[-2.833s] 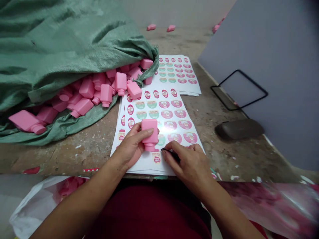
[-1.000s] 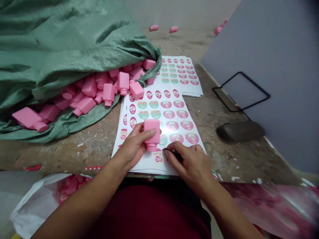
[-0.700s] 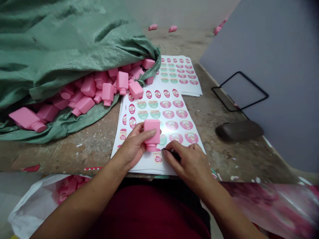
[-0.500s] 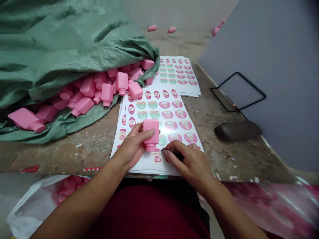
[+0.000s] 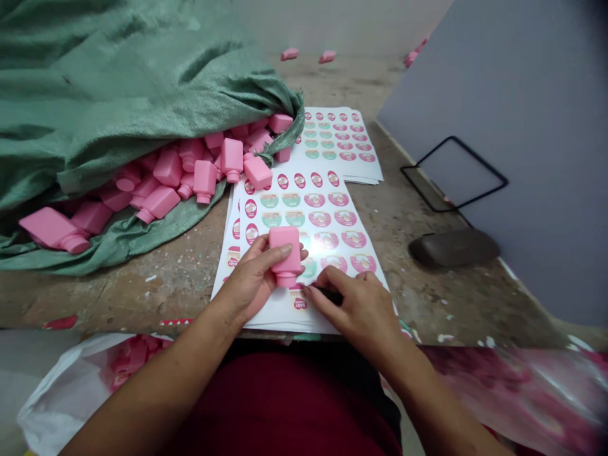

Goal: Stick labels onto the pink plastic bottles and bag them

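A pink bottle (image 5: 284, 247) is gripped in the left hand (image 5: 256, 272), neck toward the near edge, above the sticker sheet (image 5: 270, 310). A dark, slim tool (image 5: 331, 295) is pinched in the right hand (image 5: 363, 307); a label could be torn if its edge were lifted unevenly.

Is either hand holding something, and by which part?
Left hand: a pink bottle, gripped around its body. Right hand: a black tool, part hidden.
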`<state>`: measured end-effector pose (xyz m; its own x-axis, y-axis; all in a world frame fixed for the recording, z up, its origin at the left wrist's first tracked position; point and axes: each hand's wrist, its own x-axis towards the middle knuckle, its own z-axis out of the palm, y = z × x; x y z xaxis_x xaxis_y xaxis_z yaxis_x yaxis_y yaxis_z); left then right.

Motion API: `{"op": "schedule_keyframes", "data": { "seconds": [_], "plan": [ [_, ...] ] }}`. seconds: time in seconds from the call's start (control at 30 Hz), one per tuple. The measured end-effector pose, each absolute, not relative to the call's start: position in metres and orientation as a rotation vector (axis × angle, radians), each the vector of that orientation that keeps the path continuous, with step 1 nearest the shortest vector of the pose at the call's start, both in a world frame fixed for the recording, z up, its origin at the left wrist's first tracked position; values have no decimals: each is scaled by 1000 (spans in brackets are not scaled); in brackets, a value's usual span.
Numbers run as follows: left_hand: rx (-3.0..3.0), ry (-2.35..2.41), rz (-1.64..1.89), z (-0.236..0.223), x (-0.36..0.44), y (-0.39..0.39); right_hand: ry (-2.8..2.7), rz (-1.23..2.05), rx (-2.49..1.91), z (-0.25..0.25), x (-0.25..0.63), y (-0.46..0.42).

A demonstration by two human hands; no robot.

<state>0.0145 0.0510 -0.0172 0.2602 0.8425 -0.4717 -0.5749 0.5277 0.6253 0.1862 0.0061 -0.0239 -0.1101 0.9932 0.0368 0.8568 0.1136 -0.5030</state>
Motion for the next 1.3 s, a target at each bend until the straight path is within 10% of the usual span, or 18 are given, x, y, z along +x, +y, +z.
{"op": "schedule_keyframes", "data": {
  "seconds": [0.2,0.6,0.87,1.3],
  "plan": [
    [411,898,988,-16,15,49,-1545,1159,-1627,-5,198,13],
    [441,912,978,-14,16,50,-2194,257,-1695,-30,188,-4],
    [420,911,973,-15,13,50,-1557,1169,-1623,-12,199,7],
    [432,785,945,-3,22,32,-1347,1192,-1490,6,184,20]
  ]
}}
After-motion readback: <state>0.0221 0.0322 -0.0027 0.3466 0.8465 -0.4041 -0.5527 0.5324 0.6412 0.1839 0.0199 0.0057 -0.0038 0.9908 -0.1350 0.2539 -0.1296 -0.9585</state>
